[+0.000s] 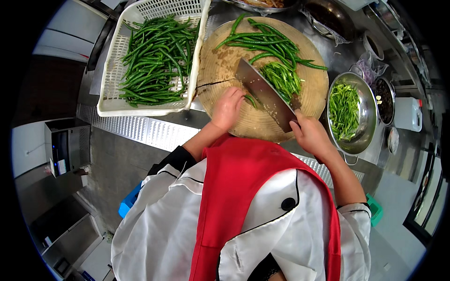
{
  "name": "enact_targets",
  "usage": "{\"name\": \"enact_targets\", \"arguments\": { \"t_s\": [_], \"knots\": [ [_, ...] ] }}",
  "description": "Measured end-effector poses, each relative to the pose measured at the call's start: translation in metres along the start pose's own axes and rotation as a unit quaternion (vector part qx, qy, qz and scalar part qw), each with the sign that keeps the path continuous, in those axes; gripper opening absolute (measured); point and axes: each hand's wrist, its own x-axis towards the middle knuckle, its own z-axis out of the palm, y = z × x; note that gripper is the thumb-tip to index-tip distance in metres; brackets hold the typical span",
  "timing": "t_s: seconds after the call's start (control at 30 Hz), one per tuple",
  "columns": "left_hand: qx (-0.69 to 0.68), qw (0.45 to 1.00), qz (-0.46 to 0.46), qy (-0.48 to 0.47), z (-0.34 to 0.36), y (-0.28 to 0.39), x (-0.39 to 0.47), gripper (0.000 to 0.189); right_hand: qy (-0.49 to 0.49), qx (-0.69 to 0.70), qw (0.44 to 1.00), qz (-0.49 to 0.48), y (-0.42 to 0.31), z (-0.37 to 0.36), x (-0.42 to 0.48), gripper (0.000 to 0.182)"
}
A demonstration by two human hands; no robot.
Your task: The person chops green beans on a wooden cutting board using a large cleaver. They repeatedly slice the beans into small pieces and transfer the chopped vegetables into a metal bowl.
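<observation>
In my right hand (pixel 311 133) is the handle of a broad cleaver (pixel 265 93), its blade slanting to the upper left over a round wooden chopping board (pixel 218 65). My left hand (pixel 227 108) rests on the board left of the blade, fingers curled. Its fingertips are at one end of a small green chili pepper (pixel 251 100); whether they grip it is hidden. Right of the blade lies a heap of sliced green chilies (pixel 281 79). Several whole long green chilies (pixel 270 42) lie at the board's far side. A dark crack runs in from the board's left edge.
Left of the board, a white perforated plastic basket (pixel 109 87) holds many whole green chilies (pixel 158 59). On the right stands a metal colander (pixel 367 130) with sliced green chilies (pixel 344 109). Beyond it are a bowl of dark food (pixel 385 102) and a white jug (pixel 407 114). A dark wok (pixel 328 17) sits behind.
</observation>
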Motion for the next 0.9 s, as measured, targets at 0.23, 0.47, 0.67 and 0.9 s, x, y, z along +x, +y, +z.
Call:
{"name": "enact_targets", "arguments": {
  "t_s": [0.23,0.47,0.67,0.9],
  "knots": [
    [0.049,0.997,0.047,-0.021,0.0,-0.002,0.008,0.011,-0.04,-0.045,0.998,-0.001,-0.01,-0.009,-0.001,0.021],
    [0.043,0.998,0.047,-0.005,-0.001,-0.002,0.007,0.008,-0.07,-0.036,0.997,0.0,-0.008,-0.017,-0.001,0.029],
    [0.055,0.997,0.041,-0.019,0.001,-0.001,0.005,0.009,-0.051,-0.004,0.999,-0.009,0.001,0.008,0.003,0.023],
    [0.049,0.997,0.056,-0.031,-0.001,-0.003,0.009,0.008,-0.024,0.176,0.982,0.067,0.029,0.015,0.011,0.029]
  ]
}}
